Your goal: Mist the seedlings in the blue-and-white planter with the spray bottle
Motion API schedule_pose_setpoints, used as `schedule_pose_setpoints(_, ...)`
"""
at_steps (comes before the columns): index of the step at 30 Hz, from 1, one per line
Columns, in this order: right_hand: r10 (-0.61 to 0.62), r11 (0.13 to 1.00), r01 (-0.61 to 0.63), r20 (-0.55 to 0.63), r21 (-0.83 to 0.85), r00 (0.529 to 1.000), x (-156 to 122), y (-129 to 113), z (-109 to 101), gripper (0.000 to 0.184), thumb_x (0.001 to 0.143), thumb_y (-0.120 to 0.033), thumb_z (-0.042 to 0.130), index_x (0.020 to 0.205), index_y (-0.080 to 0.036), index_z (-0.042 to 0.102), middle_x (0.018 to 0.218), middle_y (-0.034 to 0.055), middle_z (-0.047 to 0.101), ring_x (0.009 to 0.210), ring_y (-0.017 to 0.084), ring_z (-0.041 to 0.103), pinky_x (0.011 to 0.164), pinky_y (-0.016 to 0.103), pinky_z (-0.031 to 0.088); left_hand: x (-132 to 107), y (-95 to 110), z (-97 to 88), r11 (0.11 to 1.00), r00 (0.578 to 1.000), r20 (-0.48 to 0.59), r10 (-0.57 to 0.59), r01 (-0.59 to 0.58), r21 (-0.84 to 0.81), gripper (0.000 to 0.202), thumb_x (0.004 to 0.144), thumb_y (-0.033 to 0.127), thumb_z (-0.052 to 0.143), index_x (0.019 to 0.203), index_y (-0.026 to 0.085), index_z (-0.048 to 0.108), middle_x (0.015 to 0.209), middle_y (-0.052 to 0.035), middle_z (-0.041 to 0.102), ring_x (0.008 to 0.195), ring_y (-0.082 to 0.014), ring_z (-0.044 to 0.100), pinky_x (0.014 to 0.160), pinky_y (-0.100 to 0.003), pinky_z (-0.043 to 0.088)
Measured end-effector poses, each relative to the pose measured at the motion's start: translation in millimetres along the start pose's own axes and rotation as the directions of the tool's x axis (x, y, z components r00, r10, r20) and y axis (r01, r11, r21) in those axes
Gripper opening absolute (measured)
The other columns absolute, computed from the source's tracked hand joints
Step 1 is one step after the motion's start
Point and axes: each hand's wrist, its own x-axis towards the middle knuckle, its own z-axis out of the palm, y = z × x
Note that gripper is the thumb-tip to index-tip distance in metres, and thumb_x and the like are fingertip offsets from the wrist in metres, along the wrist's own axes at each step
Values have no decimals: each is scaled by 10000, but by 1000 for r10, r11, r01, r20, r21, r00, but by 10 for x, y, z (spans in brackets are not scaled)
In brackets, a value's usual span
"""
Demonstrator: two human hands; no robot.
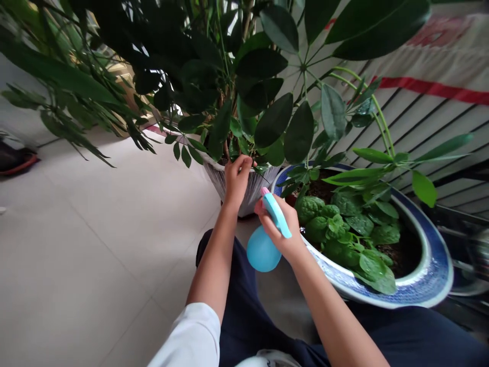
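My left hand [237, 178] reaches in among the low leaves of a tall leafy plant [221, 122], at the rim of its grey-white pot [217, 181]. Its fingers are bent and pressed together; what they pinch, if anything, is hidden by the hand and the foliage. In my right hand [286, 219] is a spray bottle [263, 250] with a round blue body, a light-blue head and a pink nozzle. The fingers wrap around its neck and trigger, and the nozzle points toward the plant.
To the right, a blue-and-white oval pot [431, 265] holds low green leafy plants [344, 224]. Behind it are black rails and a white cloth [458, 56] with a red stripe. Pale floor tiles [95, 244] lie at left. Long leaves hang across the upper view.
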Motion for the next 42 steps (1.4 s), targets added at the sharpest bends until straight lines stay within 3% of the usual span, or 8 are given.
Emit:
schedule_pose_setpoints(6,16,1000,-16,17,-16,1000,-127,-74,-99,53,786,-162,516,810,-187,557,776,16,561,704,160,527,660,292,409,30,49,2,995,999,-37,-8,12,95,346,941,350,523,628,207,561,662,8,586,741,-144,567,750,-247,425)
schedule_pose_setpoints(13,32,999,-32,10,3,999,-258,-107,-258,61,840,-214,529,882,-191,567,817,25,572,696,153,532,636,277,416,34,7,52,989,995,-100,13,2,147,275,861,410,649,679,211,595,717,12,588,798,-154,568,798,-253,421)
schedule_pose_setpoints(17,67,998,-67,32,11,997,-323,-101,-267,69,873,-249,519,882,-196,561,764,16,558,670,153,523,588,266,397,-14,25,53,995,999,-43,12,-8,101,254,866,418,644,718,215,609,763,-2,610,852,-168,585,836,-272,436)
schedule_pose_setpoints(21,104,994,-105,34,17,994,-400,-68,-260,112,900,-292,514,885,-191,560,739,16,551,640,146,513,554,259,384,-57,3,7,1000,1000,28,-7,6,27,243,763,371,767,913,217,654,1042,-59,667,1029,-208,613,904,-309,468)
schedule_pose_setpoints(24,98,995,-98,47,8,994,-457,-54,-273,110,898,-288,514,892,-187,558,741,18,549,650,148,518,558,258,389,-42,-12,-55,1000,991,136,-18,21,-18,265,796,252,734,1049,209,668,1148,-91,686,1072,-226,636,926,-336,490)
schedule_pose_setpoints(29,62,998,-62,50,-6,997,-502,-91,-301,86,867,-254,527,908,-188,563,809,24,574,654,142,528,596,268,416,48,6,-132,1000,988,154,-1,-2,23,246,928,153,493,1005,209,720,1036,-62,749,1075,-216,663,994,-355,475)
schedule_pose_setpoints(37,56,998,-55,25,-15,998,-513,-215,-296,64,860,-222,516,902,-194,554,820,24,573,683,152,539,637,279,428,59,117,-235,986,988,151,-4,-22,167,188,916,275,566,1001,259,733,1022,-47,743,971,-209,686,880,-318,514)
schedule_pose_setpoints(42,72,997,-72,17,3,997,-570,-126,-236,67,848,-220,527,903,-196,558,859,39,588,740,170,567,656,285,445,40,158,-262,981,989,143,24,-51,186,160,907,312,590,939,254,736,959,-46,746,973,-211,678,885,-312,500)
